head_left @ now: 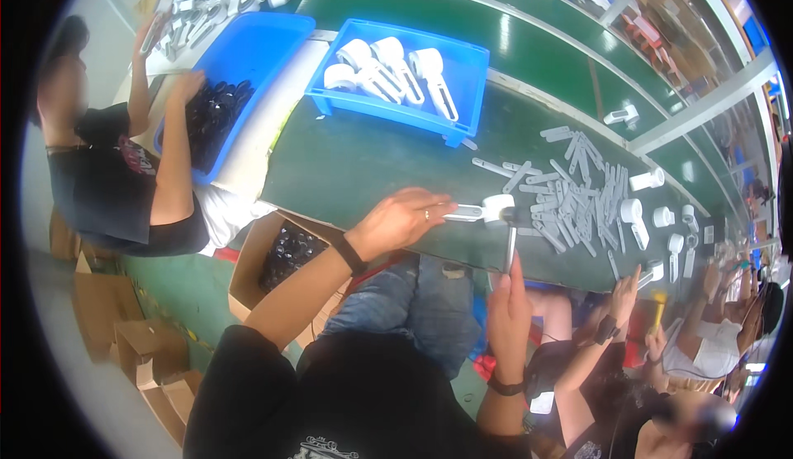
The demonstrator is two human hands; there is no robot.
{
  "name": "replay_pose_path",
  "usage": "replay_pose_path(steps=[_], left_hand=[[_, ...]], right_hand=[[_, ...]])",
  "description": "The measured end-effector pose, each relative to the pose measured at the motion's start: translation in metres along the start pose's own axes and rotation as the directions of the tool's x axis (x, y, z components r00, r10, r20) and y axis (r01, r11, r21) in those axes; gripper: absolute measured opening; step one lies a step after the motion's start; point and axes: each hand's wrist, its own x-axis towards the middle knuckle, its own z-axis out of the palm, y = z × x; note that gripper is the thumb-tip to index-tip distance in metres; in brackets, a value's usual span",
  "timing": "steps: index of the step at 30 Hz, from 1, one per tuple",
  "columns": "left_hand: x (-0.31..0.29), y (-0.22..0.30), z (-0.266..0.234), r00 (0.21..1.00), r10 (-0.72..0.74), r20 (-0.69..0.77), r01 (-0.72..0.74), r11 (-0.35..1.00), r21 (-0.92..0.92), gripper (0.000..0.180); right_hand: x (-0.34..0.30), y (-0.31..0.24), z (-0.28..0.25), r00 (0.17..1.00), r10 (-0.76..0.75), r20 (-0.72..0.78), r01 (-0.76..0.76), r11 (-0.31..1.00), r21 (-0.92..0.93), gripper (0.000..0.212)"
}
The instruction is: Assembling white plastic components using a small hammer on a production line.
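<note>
My left hand (405, 221) grips a white plastic handle part (469, 212) by its narrow end, just above the green tabletop. The part's round cup end points to the right. In my right hand (509, 306) is a small hammer (511, 244) with a shiny metal shaft; its dark head (508, 214) is at the cup end, and I cannot tell whether they touch. To the right lies a heap of flat grey strips (574, 195). Beyond my hands stands a blue bin (396, 116) holding several white handle parts (429, 62).
More white parts (634, 215) lie past the heap. At left a co-worker reaches into a blue tub (248, 54) of black pieces. An open carton (248, 269) of dark pieces stands below the table edge. At right another co-worker's hand (624, 294) is near a yellow-handled tool (659, 306).
</note>
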Motion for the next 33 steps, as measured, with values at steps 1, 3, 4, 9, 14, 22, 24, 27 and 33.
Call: replay_pose_path(steps=[1,3,4,9,14,22,24,27,33], left_hand=[[0.001,0.001,0.000,1.000,0.000,-0.008,0.000,1.000,0.001,0.035],[-0.001,0.000,0.001,1.000,-0.005,-0.018,0.004,1.000,-0.022,0.034],[-0.002,-0.001,0.001,0.999,-0.007,-0.032,0.006,0.999,-0.040,0.033],[0.004,-0.001,0.000,0.998,0.047,-0.051,-0.048,0.999,-0.017,0.028],[0.004,-0.002,0.002,0.996,0.054,-0.078,-0.055,0.998,-0.010,0.024],[0.003,0.001,0.000,0.994,0.053,-0.094,-0.053,0.999,-0.005,0.023],[0.002,-0.001,0.002,0.995,0.052,-0.086,-0.053,0.999,-0.009,0.024],[0.002,-0.001,0.003,0.996,0.052,-0.074,-0.053,0.998,-0.021,0.026],[0.002,-0.003,-0.001,0.996,-0.087,-0.023,0.082,0.986,-0.146,0.062]], right_hand=[[0.005,0.000,0.002,0.995,-0.098,0.007,0.098,0.990,-0.099,0.056],[0.000,-0.013,0.000,0.999,-0.015,0.031,0.019,0.993,-0.120,0.054],[-0.003,-0.022,0.000,1.000,0.003,0.022,0.001,0.984,-0.178,0.054],[-0.015,-0.037,0.007,0.994,-0.095,-0.061,0.081,0.976,-0.201,0.053],[-0.019,-0.046,0.012,0.996,-0.069,-0.051,0.057,0.975,-0.214,0.053],[-0.001,-0.022,0.026,1.000,-0.010,-0.027,0.000,0.944,-0.331,0.054],[-0.005,-0.031,0.020,0.999,0.021,-0.042,-0.031,0.964,-0.265,0.054],[-0.005,-0.023,0.032,0.983,-0.144,-0.115,0.108,0.957,-0.270,0.054],[-0.016,-0.049,0.023,0.995,-0.102,-0.021,0.092,0.957,-0.275,0.057]])
